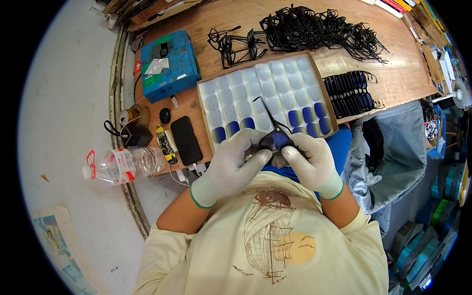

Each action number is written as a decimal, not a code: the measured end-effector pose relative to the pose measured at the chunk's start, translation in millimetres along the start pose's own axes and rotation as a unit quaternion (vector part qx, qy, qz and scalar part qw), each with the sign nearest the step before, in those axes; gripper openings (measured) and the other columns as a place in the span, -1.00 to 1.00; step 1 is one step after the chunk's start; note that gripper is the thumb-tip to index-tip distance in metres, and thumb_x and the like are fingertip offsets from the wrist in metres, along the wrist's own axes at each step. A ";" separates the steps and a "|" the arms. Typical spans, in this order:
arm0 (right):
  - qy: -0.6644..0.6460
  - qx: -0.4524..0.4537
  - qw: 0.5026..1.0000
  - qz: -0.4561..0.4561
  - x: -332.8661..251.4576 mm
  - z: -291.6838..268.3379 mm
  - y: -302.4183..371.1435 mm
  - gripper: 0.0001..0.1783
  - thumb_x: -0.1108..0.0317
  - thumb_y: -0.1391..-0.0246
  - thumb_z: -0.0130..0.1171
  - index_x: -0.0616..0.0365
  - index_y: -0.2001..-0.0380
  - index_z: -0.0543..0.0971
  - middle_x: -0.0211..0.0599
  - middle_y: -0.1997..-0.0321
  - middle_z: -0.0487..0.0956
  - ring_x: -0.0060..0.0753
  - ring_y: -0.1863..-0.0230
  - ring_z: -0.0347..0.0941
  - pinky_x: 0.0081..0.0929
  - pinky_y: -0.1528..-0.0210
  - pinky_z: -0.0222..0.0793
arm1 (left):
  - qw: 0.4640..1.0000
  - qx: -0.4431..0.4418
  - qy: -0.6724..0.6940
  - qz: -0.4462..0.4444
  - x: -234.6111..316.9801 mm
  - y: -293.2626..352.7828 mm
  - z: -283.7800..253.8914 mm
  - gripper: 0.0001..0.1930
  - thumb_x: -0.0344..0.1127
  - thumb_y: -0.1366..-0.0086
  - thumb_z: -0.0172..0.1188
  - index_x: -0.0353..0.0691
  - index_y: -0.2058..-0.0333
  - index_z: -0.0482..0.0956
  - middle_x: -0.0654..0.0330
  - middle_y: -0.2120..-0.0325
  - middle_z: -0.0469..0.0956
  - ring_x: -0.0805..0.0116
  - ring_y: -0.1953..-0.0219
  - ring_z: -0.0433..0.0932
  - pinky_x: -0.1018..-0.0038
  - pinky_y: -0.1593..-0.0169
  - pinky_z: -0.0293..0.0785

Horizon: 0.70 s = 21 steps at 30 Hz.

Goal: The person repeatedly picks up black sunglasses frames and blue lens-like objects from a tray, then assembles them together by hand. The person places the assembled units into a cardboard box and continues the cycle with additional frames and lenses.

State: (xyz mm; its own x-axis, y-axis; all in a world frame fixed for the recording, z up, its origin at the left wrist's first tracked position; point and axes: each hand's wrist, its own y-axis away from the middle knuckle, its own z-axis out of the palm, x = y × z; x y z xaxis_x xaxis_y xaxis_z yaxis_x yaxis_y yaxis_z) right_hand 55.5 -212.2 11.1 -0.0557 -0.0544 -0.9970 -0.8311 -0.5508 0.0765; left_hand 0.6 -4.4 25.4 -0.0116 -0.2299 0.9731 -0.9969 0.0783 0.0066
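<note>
A: Where's the workpiece?

B: Black glasses (279, 139), held up between both hands in front of the chest, at the near edge of the lens tray (322, 91).

A: Hand state?

B: Both gloved, both gripping. Left hand (233, 161) has fingers curled, thumb against the frame from the left. Right hand (315, 158) pinches it from the right, thumb near side. Exact contact is hidden (gloves cover a good part of the frame).

A: Orientation?

B: Front seems to run crosswise, hand to hand, one dark lens showing between the fingers. One temple arm (268, 110) sticks out away from the body, slanting left over the tray. Can't make out the other one.

A: Which hand's nearer?

B: For the front, tie: both touch it. Temple root sits just beside the right fingertips; temple tip is nearer the left hand. That slant is the relation to watch: my read is a push on the tip would lever the front against the right-hand pinch.

A: Neighbours?

B: Blue lenses (309, 115) just beyond the right fingers, a few more off the left hand. Heap of black frames (314, 30) at the far side, row of glasses (348, 89) right of the tray.
</note>
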 end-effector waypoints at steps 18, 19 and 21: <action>0.294 0.070 0.948 -0.103 21.1 -76.8 -25.5 -0.86 0.37 -0.18 0.22 0.21 0.25 0.60 -0.02 0.43 0.62 0.09 0.42 0.60 -0.16 0.35 0.53 | 0.991 -0.032 -0.062 -0.112 -27.1 -51.4 38.8 -0.76 -0.31 -0.34 0.22 -0.37 0.14 0.61 0.06 0.35 0.69 0.32 0.30 0.67 0.42 0.16 0.57; 0.340 0.111 0.926 -0.124 27.4 -95.7 -31.4 -0.86 0.37 -0.18 0.21 0.19 0.25 0.61 -0.02 0.42 0.63 0.10 0.41 0.61 -0.15 0.33 0.55 | 0.989 -0.039 -0.058 -0.129 -31.8 -54.1 40.3 -0.76 -0.31 -0.34 0.22 -0.38 0.14 0.61 0.05 0.33 0.69 0.32 0.28 0.67 0.42 0.14 0.57; 0.403 0.274 0.870 -0.082 46.3 -165.6 -57.7 -0.81 0.28 -0.24 0.15 0.17 0.21 0.60 0.01 0.39 0.65 0.15 0.36 0.62 -0.08 0.28 0.57 | 0.986 -0.047 -0.041 -0.152 -40.7 -60.9 43.8 -0.76 -0.34 -0.35 0.19 -0.42 0.13 0.58 0.05 0.29 0.68 0.34 0.24 0.65 0.42 0.09 0.55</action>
State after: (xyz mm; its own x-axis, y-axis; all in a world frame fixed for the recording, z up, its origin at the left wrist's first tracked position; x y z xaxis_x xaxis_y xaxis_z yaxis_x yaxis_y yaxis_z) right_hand 192.5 -320.8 -37.1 0.3104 -0.6997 -0.6435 -0.9426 -0.1388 -0.3037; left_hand 58.4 -42.4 -24.7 0.2768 -0.3336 0.9011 -0.9438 0.0818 0.3202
